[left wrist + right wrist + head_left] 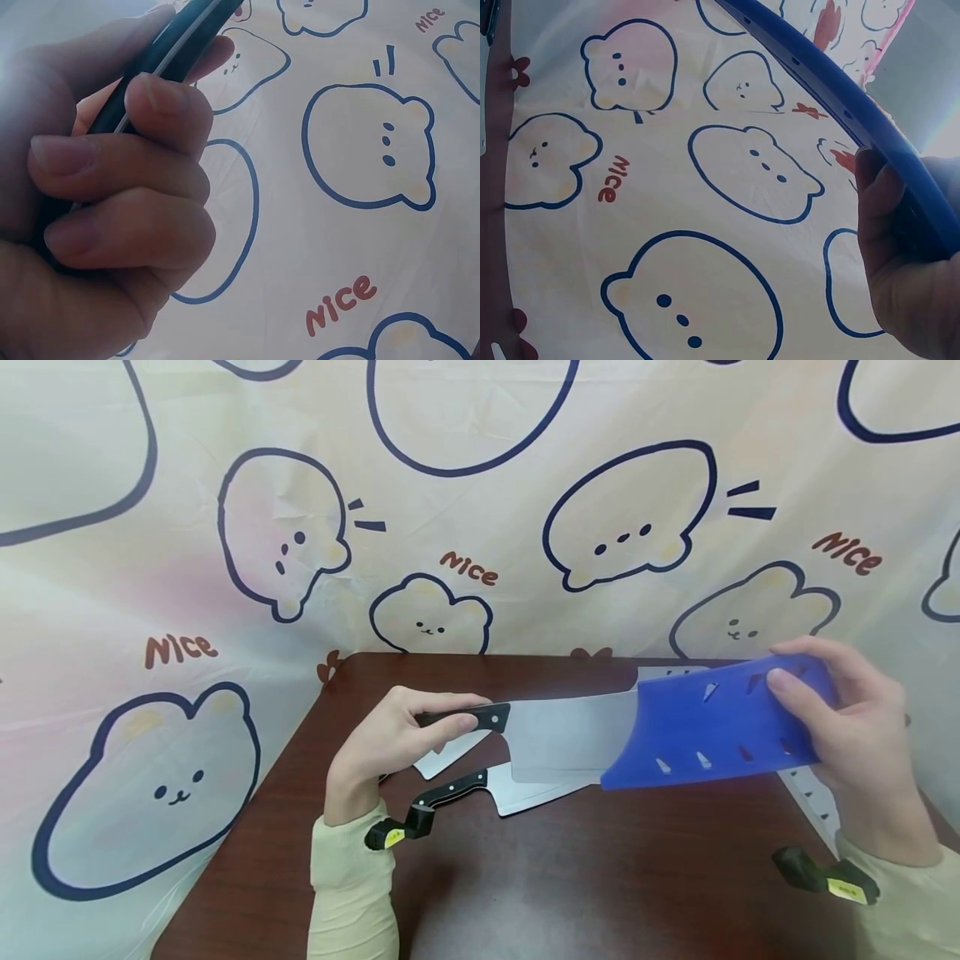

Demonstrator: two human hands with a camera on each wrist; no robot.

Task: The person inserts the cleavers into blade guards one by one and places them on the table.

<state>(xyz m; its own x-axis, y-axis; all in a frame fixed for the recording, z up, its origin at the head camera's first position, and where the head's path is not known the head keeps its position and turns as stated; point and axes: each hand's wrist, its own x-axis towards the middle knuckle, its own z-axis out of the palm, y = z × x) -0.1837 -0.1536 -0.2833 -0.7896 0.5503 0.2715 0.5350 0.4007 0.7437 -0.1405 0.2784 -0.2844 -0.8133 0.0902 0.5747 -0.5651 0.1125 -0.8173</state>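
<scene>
My left hand (pixel 393 743) grips the black riveted handle of a cleaver (pixel 573 739), its wide blade pointing right above the table. In the left wrist view, curled fingers (pixel 142 169) wrap the handle. My right hand (pixel 862 727) pinches the right end of a blue plastic piece (pixel 697 735) with triangular slots, thumb in front and fingers behind. The blue piece's curved left edge covers the blade's far end. In the right wrist view, the blue piece (pixel 817 71) appears edge-on and slightly bowed, with the thumb against it.
Below the cleaver, another black-handled knife (pixel 540 795) lies on the dark brown table (pixel 562 877). Part of a further blade (pixel 450 756) shows behind my left hand. A white slotted piece (pixel 813 797) lies at the right. A cartoon-printed cloth (pixel 517 527) hangs behind the table.
</scene>
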